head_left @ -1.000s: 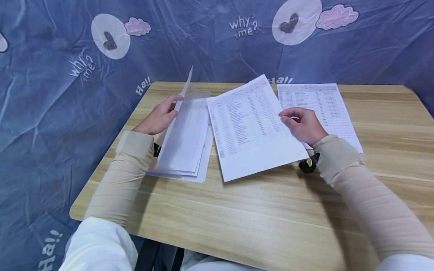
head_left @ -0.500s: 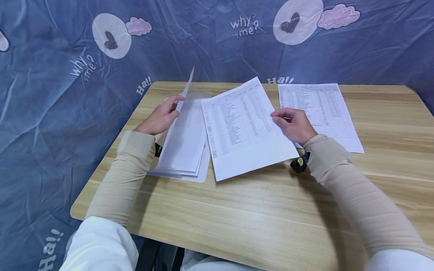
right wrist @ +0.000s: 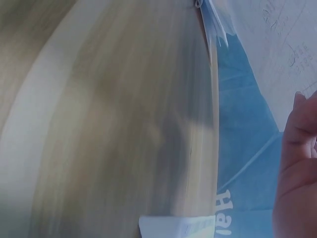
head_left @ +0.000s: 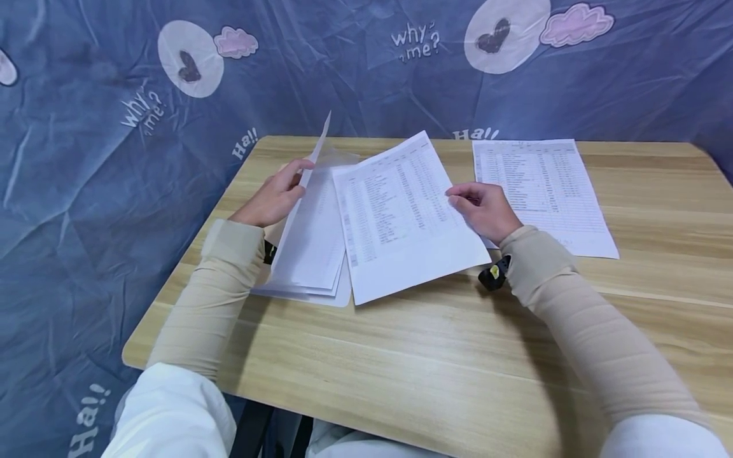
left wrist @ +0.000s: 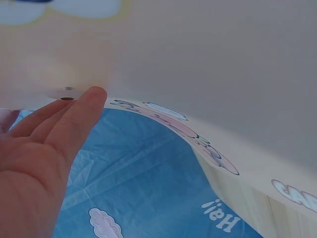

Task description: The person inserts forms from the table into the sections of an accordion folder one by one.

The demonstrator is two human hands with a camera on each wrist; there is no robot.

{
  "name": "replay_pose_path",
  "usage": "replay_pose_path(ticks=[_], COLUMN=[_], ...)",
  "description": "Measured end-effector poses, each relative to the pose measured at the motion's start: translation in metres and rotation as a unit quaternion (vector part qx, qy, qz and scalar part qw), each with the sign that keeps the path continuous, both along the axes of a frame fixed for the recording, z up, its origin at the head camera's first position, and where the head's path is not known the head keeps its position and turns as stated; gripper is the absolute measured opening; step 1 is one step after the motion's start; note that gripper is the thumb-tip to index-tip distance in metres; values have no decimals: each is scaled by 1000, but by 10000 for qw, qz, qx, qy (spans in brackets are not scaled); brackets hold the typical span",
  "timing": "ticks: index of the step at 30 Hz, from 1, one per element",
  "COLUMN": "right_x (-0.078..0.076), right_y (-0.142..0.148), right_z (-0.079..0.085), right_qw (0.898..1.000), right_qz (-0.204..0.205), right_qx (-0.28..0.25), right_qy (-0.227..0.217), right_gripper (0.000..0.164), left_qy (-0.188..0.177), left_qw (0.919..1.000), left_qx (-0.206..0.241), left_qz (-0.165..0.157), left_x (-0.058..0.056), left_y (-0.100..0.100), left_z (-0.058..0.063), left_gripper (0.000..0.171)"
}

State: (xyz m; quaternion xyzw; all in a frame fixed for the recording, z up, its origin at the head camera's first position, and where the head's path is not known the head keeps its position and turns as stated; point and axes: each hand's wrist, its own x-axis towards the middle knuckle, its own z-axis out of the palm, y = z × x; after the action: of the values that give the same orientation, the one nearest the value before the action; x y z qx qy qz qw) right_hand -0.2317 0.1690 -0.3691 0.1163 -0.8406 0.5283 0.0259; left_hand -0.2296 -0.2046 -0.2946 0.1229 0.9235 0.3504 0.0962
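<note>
Head: flat sheet (head_left: 546, 191) behind right hand (head_left: 487, 210)

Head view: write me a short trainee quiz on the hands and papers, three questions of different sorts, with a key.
1. Multiple choice: what does the left hand touch?
a) a pen
b) the raised folder cover
c) a cup

2. True or false: the right hand is empty.

3. Fill in: the other printed sheet lies on the table, beyond the right hand, to its ____ side.

Key:
1. b
2. False; it pinches a tilted printed page by the edge.
3. right
</note>
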Motion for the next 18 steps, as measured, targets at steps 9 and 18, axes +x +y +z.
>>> replay_pose_path(ticks=[9,18], right_x=[1,2], right_y=[-15,-27], right_z=[2,-2], right_qw=[9993,9989], right_qz=[-120,-144], right_qx=[-329,-447], right_qy=[-164,-86], right_gripper=[24,23], left_qy=[-1,23], left_qw=[10000,10000], left_qx=[42,66], left_qz=[32,23], left_x=[0,2], left_y=[-1,-1], left_z=[-1,0], left_gripper=[44,44])
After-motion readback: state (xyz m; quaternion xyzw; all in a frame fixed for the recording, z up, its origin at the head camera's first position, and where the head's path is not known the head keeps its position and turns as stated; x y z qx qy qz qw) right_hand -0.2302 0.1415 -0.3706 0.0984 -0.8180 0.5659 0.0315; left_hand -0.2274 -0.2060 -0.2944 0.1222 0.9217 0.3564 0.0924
